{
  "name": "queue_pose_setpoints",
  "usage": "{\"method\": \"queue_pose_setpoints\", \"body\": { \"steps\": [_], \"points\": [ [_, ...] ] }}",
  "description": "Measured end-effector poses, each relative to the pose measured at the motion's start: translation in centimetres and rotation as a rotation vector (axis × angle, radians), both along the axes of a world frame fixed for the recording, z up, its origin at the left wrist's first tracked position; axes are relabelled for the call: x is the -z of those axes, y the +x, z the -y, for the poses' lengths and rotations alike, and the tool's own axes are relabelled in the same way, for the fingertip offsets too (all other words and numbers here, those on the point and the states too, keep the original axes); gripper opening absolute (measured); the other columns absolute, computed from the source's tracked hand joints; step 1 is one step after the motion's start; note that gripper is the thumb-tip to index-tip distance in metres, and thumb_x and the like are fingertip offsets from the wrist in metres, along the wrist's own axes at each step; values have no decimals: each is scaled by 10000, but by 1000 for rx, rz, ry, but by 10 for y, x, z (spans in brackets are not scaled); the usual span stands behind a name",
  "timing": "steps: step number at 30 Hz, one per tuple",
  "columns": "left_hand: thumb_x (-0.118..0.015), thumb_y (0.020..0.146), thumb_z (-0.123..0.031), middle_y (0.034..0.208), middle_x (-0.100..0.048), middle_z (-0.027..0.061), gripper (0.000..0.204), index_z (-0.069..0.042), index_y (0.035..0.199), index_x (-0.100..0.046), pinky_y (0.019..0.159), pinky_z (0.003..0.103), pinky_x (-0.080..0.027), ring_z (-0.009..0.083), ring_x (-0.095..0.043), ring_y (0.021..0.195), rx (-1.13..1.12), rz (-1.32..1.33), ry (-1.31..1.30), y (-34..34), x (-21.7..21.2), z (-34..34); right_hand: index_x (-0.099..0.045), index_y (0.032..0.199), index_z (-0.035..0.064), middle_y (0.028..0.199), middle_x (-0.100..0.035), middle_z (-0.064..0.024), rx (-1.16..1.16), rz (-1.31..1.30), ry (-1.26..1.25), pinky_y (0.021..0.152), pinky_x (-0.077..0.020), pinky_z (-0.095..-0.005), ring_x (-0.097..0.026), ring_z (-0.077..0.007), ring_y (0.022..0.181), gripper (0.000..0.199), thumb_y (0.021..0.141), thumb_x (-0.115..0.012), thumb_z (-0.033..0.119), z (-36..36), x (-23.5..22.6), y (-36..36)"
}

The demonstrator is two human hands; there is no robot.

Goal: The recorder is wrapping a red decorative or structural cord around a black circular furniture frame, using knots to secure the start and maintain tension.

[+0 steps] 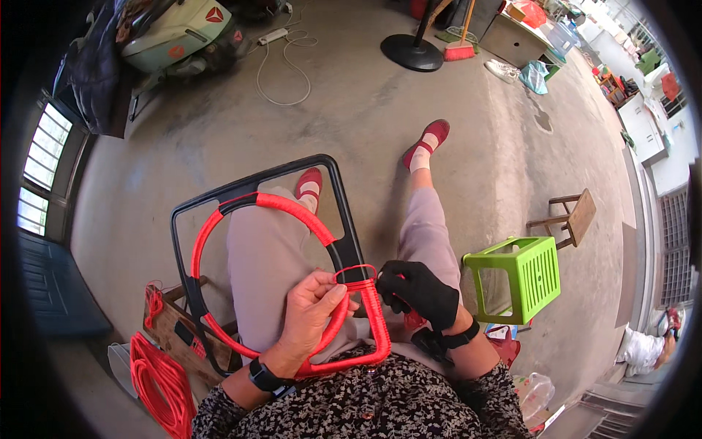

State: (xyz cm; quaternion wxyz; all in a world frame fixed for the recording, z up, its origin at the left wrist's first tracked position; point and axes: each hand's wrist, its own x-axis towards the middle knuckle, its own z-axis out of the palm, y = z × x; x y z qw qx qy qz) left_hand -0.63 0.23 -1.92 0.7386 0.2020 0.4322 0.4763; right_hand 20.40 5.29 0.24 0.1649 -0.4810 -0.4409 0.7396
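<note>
One black frame with a ring inside it, partly wrapped in red cord [296, 211], sits at the person's lap, with two red shoes [436, 132] beyond, one green stool [522, 289] and one wooden stool [581, 218] to the right, and one large red coil [157, 380] to the lower left. The bare left hand [303, 314] is nearly closed, thumb and fingers pinching the frame's red wrapping. The black-gloved right hand [424, 293] curls its fingers beside one thin red loop [356, 267]; whether they grip it, I cannot tell.
</note>
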Motion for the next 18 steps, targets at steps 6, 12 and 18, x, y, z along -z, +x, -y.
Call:
{"method": "queue_pose_setpoints", "body": {
  "steps": [6, 12, 18],
  "points": [
    [-560, 905, -57, 835, -637, 108, 108, -13, 988, -507, 586, 254, -540, 169, -646, 672, -10, 5, -24, -2, 1, 0, -586, 827, 43, 657, -525, 14, -107, 101, 712, 545, -404, -252, -487, -76, 598, 154, 874, -575, 190, 21, -18, -14],
    [-556, 920, -128, 800, -638, 116, 110, -30, 950, -515, 557, 261, -537, 171, -643, 648, 24, 53, -59, -4, 3, -4, -579, 959, 35, 698, -559, -24, 292, -106, 134, 598, -423, -262, -545, -116, 658, 126, 868, -557, 119, 25, -10, 15],
    [-504, 947, -186, 792, -640, 133, 127, -61, 934, -521, 563, 301, -533, 194, -637, 631, -27, 52, -103, -8, 2, 2, -404, 1304, 41, 1050, -630, -126, 274, -376, -137, 880, -453, -332, -584, -210, 1027, 489, 845, -567, 88, 58, 22, 20]
  ]
}}
